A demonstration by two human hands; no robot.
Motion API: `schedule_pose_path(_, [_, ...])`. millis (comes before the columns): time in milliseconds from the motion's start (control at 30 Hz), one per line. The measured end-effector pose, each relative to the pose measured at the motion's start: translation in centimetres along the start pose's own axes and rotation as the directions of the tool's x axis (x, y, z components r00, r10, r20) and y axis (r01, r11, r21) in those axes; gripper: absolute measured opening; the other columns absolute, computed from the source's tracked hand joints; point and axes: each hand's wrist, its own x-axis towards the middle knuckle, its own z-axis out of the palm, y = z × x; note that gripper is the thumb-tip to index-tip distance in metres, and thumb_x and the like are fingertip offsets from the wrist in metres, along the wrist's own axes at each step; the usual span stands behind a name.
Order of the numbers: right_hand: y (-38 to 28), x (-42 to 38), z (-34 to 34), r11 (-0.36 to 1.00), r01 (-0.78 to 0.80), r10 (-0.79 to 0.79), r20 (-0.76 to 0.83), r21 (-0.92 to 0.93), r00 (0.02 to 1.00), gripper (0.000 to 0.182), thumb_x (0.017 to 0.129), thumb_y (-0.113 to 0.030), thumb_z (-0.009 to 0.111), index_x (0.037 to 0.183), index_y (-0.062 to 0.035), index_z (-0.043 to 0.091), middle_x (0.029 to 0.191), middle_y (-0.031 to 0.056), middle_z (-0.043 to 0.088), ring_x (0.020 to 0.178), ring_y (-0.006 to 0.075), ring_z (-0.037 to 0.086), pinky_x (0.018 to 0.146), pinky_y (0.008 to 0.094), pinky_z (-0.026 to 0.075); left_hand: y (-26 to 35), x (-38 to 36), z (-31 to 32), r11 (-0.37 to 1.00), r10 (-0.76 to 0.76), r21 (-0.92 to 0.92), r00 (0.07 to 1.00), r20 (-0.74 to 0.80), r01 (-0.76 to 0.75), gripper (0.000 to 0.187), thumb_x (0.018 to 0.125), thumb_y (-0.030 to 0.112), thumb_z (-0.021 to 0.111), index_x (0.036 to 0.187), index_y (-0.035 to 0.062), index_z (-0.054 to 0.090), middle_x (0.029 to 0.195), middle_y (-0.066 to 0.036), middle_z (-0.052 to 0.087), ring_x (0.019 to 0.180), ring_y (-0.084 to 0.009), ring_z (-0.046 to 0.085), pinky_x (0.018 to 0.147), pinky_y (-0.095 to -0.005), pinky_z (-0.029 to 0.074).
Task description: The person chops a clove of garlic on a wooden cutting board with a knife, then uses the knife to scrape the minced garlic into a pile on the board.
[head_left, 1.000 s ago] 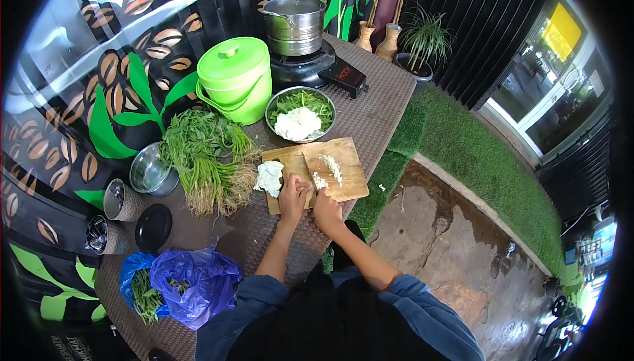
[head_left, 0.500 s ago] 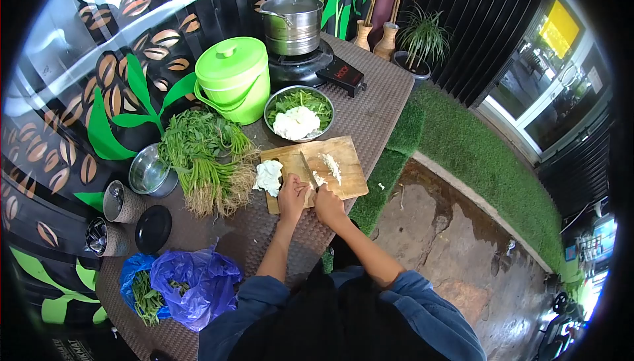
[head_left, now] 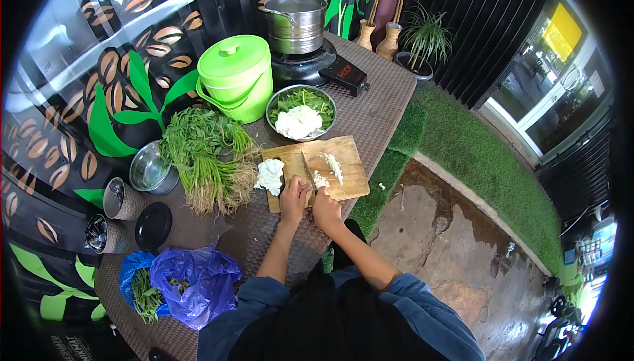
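My right hand [head_left: 327,209] is closed round the handle of a knife [head_left: 306,167], its blade pointing away from me over a wooden cutting board [head_left: 353,163]. Close to the blade's left side, my left hand [head_left: 293,200] has its fingers curled and pinched together; whatever they hold is hidden. Finely chopped white bits [head_left: 333,167] lie on the board, with a smaller pile of white pieces [head_left: 321,180] just beyond my right hand. At the board's left edge rests a crumpled white bundle [head_left: 269,176].
Beyond the board stands a metal bowl [head_left: 272,124] of cut greens with a white lump on top. A lidded green bucket [head_left: 236,83] and a pot [head_left: 296,27] on a stove [head_left: 300,64] are behind. Rooted greens [head_left: 208,156] and purple bags [head_left: 195,288] lie left.
My right hand has shifted slightly toward me and left with the knife. The small pile of white pieces shows more fully beside the blade. My left hand stays nearly in place.
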Motion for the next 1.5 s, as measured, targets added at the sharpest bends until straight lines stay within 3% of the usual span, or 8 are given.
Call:
schedule_pose_path(100, [0.5,1.0,-0.3,0.999,0.023,-0.022,0.013,-0.038,1.000,0.028,0.091,-0.021,0.046,0.102,0.0052,0.047,0.082,0.0266,0.066,0.079,0.0401,0.068,0.068,0.0467,0.055,0.6,0.1,-0.2,0.982,0.070,0.174,0.997,0.012,-0.071,0.025,0.083,-0.002,0.066,0.091,0.0020,0.043,0.079,-0.013,0.060,0.082,-0.0221,0.070,0.061,-0.0305,0.051])
schedule_pose_path(300, [0.2,0.1,-1.2,0.999,0.026,-0.025,0.046,-0.041,0.999,0.028,0.091,-0.020,0.047,0.103,0.0054,0.046,0.087,0.0276,0.065,0.082,0.0411,0.067,0.070,0.0477,0.055,1.5,0.5,-0.3,0.996,-0.059,0.062,0.998,0.020,0.058,0.026,0.083,-0.004,0.066,0.092,0.0026,0.042,0.074,-0.011,0.060,0.079,-0.0164,0.069,0.058,-0.0280,0.049])
schedule_pose_path(400, [-0.3,-0.3,-0.2,0.999,-0.041,0.042,0.034,-0.033,0.999,0.028,0.091,-0.020,0.047,0.103,0.0054,0.046,0.087,0.0271,0.065,0.083,0.0407,0.067,0.070,0.0475,0.055,-1.0,0.5,0.5,0.996,-0.055,-0.076,0.998,-0.004,0.054,0.028,0.081,0.002,0.069,0.092,0.0035,0.043,0.077,-0.016,0.061,0.071,-0.0288,0.066,0.058,-0.0350,0.048])
schedule_pose_path(833, [0.0,-0.1,0.0,1.000,-0.014,0.014,-0.006,-0.019,1.000,0.024,0.091,-0.019,0.046,0.101,0.0032,0.047,0.081,0.0250,0.066,0.076,0.0390,0.068,0.065,0.0456,0.056,0.4,-0.1,-0.1,0.995,-0.099,0.017,0.995,0.015,0.099,0.031,0.081,0.002,0.069,0.093,0.0042,0.041,0.075,-0.016,0.062,0.068,-0.0239,0.066,0.056,-0.0322,0.047])
schedule_pose_path(933, [0.0,0.2,-0.5,0.998,0.020,-0.021,-0.014,-0.065,1.000,0.024,0.092,-0.018,0.046,0.103,0.0032,0.046,0.080,0.0255,0.066,0.076,0.0384,0.068,0.065,0.0448,0.056,0.4,0.0,0.2,0.992,-0.062,-0.109,0.998,-0.026,0.059,0.030,0.081,0.002,0.070,0.093,0.0039,0.042,0.074,-0.015,0.063,0.063,-0.0216,0.063,0.054,-0.0318,0.046])
schedule_pose_path(1133, [-0.4,-0.1,0.4,0.999,-0.018,0.017,-0.033,-0.051,0.999,0.025,0.092,-0.020,0.046,0.100,0.0040,0.047,0.078,0.0251,0.066,0.075,0.0376,0.069,0.063,0.0440,0.056,0.6,0.0,-0.7,0.998,0.054,0.033,0.999,-0.010,-0.053,0.028,0.081,0.002,0.069,0.093,0.0029,0.044,0.077,-0.011,0.066,0.055,-0.0167,0.054,0.053,-0.0297,0.044])
schedule_pose_path(1200, [-0.1,0.4,-0.1,0.998,0.000,-0.001,-0.021,-0.063,1.000,0.025,0.092,-0.020,0.046,0.100,0.0039,0.047,0.078,0.0251,0.066,0.075,0.0374,0.069,0.063,0.0444,0.056,0.7,0.2,-0.9,0.993,-0.114,-0.008,0.991,0.063,0.115,0.026,0.081,-0.001,0.068,0.094,0.0025,0.045,0.079,-0.010,0.065,0.060,-0.0136,0.058,0.056,-0.0273,0.046])
schedule_pose_path(1500, [-0.6,-0.4,0.6,0.998,-0.068,0.068,-0.033,-0.008,0.997,0.035,0.093,-0.026,0.047,0.103,0.0074,0.044,0.085,0.0280,0.065,0.080,0.0426,0.066,0.071,0.0501,0.054,-0.7,0.6,-0.4,0.962,-0.176,-0.194,0.981,0.085,0.190,0.030,0.078,-0.012,0.066,0.094,0.0021,0.045,0.083,-0.007,0.059,0.083,-0.0118,0.064,0.067,-0.0240,0.049])
